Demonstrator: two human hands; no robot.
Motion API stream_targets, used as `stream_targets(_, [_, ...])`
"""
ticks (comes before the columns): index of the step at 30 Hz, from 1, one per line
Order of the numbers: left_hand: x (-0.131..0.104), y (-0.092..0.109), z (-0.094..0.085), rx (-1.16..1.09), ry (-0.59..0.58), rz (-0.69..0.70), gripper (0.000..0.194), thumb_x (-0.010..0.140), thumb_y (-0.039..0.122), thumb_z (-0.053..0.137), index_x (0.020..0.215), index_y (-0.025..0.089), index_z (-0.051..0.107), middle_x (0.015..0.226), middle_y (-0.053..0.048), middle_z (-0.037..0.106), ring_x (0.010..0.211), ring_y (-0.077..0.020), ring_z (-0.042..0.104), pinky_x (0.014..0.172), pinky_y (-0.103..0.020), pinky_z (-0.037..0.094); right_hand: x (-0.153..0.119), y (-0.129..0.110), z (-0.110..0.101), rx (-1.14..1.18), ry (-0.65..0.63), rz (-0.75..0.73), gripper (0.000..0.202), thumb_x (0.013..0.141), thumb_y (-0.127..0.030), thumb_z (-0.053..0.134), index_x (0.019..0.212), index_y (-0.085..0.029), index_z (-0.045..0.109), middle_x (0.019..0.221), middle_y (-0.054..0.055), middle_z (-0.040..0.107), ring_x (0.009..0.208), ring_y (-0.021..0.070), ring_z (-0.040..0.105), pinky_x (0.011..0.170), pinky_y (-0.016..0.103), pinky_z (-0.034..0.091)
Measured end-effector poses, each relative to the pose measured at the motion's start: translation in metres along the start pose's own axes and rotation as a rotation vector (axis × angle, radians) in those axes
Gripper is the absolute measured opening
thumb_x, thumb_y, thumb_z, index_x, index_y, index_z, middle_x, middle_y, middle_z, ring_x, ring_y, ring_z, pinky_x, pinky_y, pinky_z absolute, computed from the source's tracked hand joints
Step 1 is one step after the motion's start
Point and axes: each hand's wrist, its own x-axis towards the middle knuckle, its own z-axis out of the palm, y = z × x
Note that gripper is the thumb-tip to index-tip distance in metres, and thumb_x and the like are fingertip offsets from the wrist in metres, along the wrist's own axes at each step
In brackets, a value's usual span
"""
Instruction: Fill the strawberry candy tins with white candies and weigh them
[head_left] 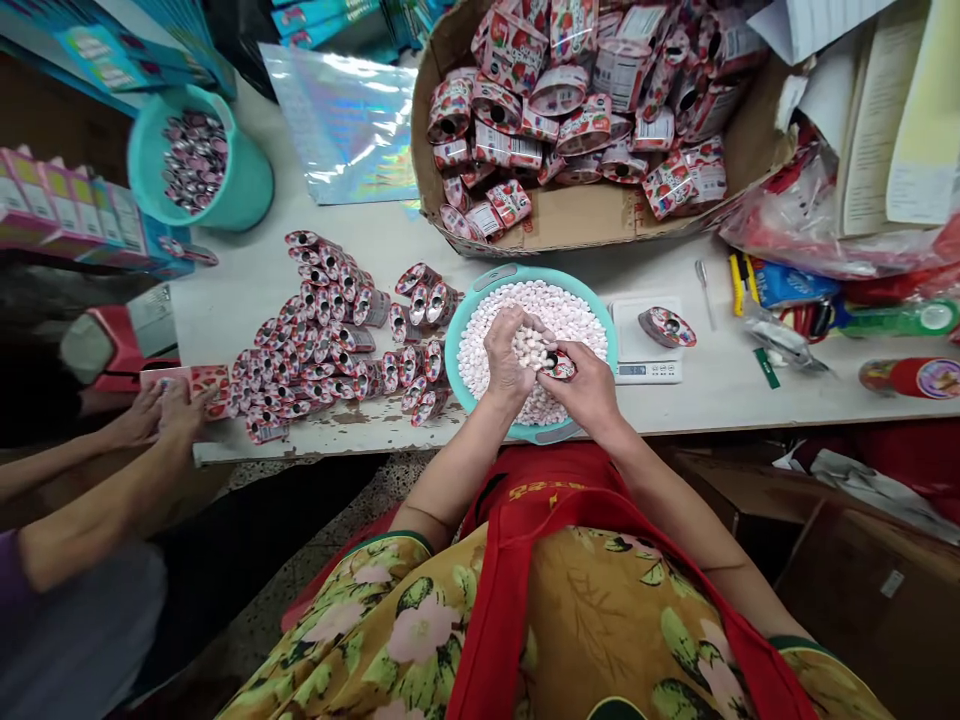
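Note:
My left hand (506, 355) is cupped around a heap of small white candy-like pellets (531, 347), above a turquoise basin (454, 375) filled with the same pellets (486, 318). Against its fingers, my right hand (591, 388) grips a small strawberry-printed container (562, 368), whose dark round opening faces the pellets. To the right of the basin, another printed container (666, 327) rests on a white digital scale (651, 371) with a lit display. Many similar containers (322, 340) stand closely packed to the left, their top holes showing.
A cardboard box (577, 222) of printed containers lies behind the basin. A turquoise bucket (251, 185) holds small pieces at the back left. A co-worker's hands (169, 410) work at the left end. A yellow cutter (741, 285), bags and a red bottle (911, 378) lie right.

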Motion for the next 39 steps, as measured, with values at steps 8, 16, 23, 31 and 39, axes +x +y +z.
stream_targets(8, [0.014, -0.003, 0.005, 0.054, 0.135, 0.021, 0.043, 0.062, 0.046, 0.084, 0.063, 0.019, 0.05, 0.053, 0.005, 0.051, 0.045, -0.0074, 0.046, 0.047, -0.023, 0.037, 0.017, -0.005, -0.004, -0.163, -0.03, -0.028, 0.045, 0.076, -0.045, 0.063, 0.112, -0.02, 0.071, 0.11, 0.011, 0.074, 0.099, 0.0304, 0.069, 0.082, 0.039, 0.051])
stream_targets(16, [0.032, 0.008, 0.01, -0.045, 0.179, -0.001, 0.06, 0.042, 0.063, 0.091, 0.06, 0.018, 0.054, 0.055, 0.001, 0.056, 0.046, -0.0109, 0.051, 0.05, -0.029, 0.038, 0.046, -0.007, -0.006, -0.425, -0.158, 0.049, 0.063, 0.071, -0.067, 0.057, 0.114, -0.022, 0.071, 0.108, 0.017, 0.075, 0.094, 0.0387, 0.07, 0.071, 0.044, 0.05])
stream_targets(23, [0.034, 0.0, 0.011, 0.003, 0.218, 0.093, 0.06, 0.048, 0.065, 0.089, 0.052, 0.017, 0.053, 0.047, 0.001, 0.055, 0.047, -0.0082, 0.048, 0.057, -0.029, 0.036, 0.051, -0.013, -0.016, -0.451, -0.273, 0.134, 0.078, 0.065, -0.074, 0.05, 0.121, -0.023, 0.068, 0.117, 0.018, 0.073, 0.104, 0.0432, 0.069, 0.078, 0.048, 0.052])
stream_targets(31, [0.039, -0.002, 0.012, 0.003, 0.245, 0.107, 0.065, 0.047, 0.072, 0.086, 0.061, 0.018, 0.054, 0.047, 0.003, 0.053, 0.042, -0.0082, 0.045, 0.05, -0.027, 0.034, 0.06, -0.004, -0.018, -0.406, -0.274, 0.089, 0.073, 0.062, -0.073, 0.054, 0.115, -0.025, 0.07, 0.116, 0.014, 0.074, 0.099, 0.0416, 0.07, 0.077, 0.048, 0.052])
stream_targets(39, [0.024, 0.005, 0.02, 0.026, 0.264, 0.113, 0.062, 0.067, 0.071, 0.078, 0.061, 0.019, 0.045, 0.049, 0.007, 0.042, 0.042, -0.0057, 0.041, 0.044, -0.023, 0.03, 0.045, -0.003, -0.014, -0.041, -0.186, -0.098, 0.05, 0.072, -0.053, 0.063, 0.107, -0.019, 0.07, 0.106, 0.012, 0.075, 0.095, 0.0291, 0.069, 0.086, 0.041, 0.053])
